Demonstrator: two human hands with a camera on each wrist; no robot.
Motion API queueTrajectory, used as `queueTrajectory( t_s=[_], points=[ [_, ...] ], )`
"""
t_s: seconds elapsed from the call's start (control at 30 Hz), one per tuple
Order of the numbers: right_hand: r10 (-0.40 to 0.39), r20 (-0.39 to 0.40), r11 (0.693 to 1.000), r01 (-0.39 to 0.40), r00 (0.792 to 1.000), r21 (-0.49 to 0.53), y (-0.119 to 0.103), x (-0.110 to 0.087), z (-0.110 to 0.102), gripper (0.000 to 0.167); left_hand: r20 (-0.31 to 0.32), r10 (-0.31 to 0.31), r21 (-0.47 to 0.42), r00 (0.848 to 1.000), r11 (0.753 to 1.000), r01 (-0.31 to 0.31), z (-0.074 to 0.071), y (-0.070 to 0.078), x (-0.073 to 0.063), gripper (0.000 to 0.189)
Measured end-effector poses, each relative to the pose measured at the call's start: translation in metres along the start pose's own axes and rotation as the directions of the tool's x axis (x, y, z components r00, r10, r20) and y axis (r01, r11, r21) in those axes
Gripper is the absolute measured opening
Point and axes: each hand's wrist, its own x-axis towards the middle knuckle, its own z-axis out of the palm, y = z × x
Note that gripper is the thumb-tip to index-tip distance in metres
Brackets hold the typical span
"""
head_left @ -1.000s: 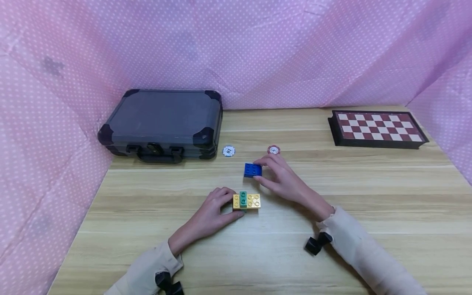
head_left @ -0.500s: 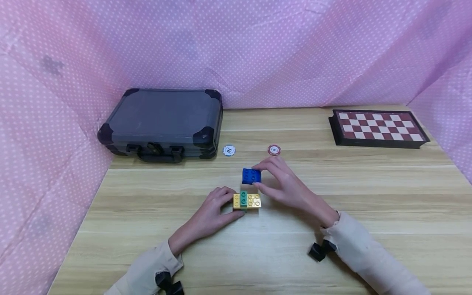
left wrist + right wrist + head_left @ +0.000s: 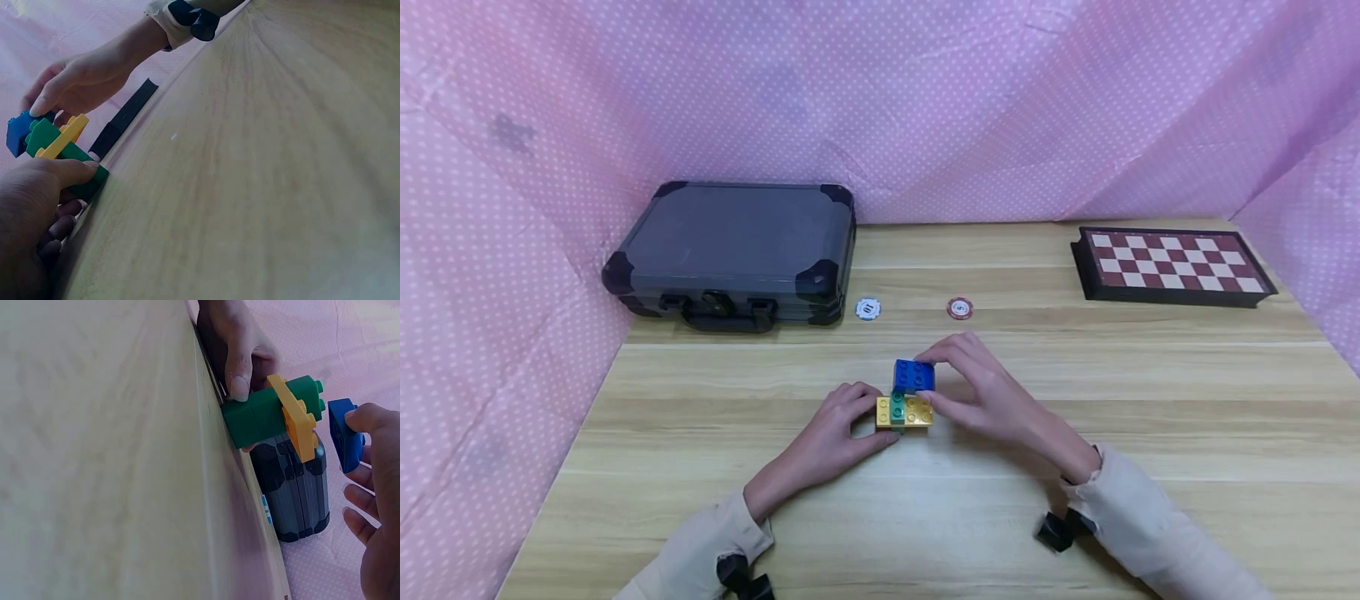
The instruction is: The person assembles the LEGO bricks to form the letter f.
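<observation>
A small stack of toy building bricks stands on the wooden table: green bricks (image 3: 253,422) at the bottom, a long yellow brick (image 3: 919,412) across them, and a narrow green brick (image 3: 897,408) on top. My left hand (image 3: 827,437) grips the lower green part, thumb on the near side and fingers behind. My right hand (image 3: 996,400) pinches a blue brick (image 3: 913,376) between thumb and fingers. In the right wrist view the blue brick (image 3: 345,436) hangs just above the top green studs, slightly tilted, with a narrow gap between them.
A dark grey hard case (image 3: 737,242) lies at the back left. Two poker chips, one white and blue (image 3: 868,309) and one red (image 3: 959,308), lie behind the hands. At the back right is a checkered game board box (image 3: 1176,265). Pink dotted cloth (image 3: 925,108) hangs behind the table.
My right hand has brought the blue brick toward me, from behind the stack to just over its top green brick. The left hand has kept its hold on the stack.
</observation>
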Motion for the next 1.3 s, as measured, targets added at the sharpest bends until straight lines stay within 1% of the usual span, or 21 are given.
queueTrajectory(
  t_s=[0.23, 0.43, 0.9, 1.17, 1.3],
  points=[
    [0.013, 0.046, 0.999, -0.015, 0.999, 0.029, -0.007, -0.003, -0.001, 0.037, -0.001, 0.005, 0.003, 1.000, 1.000, -0.005, 0.000, 0.000, 0.001, 0.036],
    [0.015, 0.061, 0.999, -0.017, 0.998, 0.035, -0.010, -0.006, -0.002, 0.036, 0.004, 0.002, -0.003, 1.000, 1.000, -0.002, 0.000, 0.000, 0.003, 0.036],
    [0.025, 0.078, 0.999, -0.027, 0.997, 0.021, -0.013, -0.008, -0.002, 0.036, 0.004, 0.004, -0.003, 1.000, 1.000, -0.004, 0.000, 0.000, 0.001, 0.035],
    [0.040, 0.119, 0.999, -0.040, 0.992, -0.006, -0.015, -0.007, -0.005, 0.041, 0.010, 0.002, -0.001, 1.000, 1.000, -0.002, 0.000, -0.001, 0.001, 0.036],
    [0.022, 0.134, 1.000, -0.021, 0.991, -0.013, -0.015, -0.005, -0.006, 0.040, 0.013, -0.006, -0.004, 1.000, 1.000, 0.006, -0.001, -0.001, 0.001, 0.036]
  ],
)
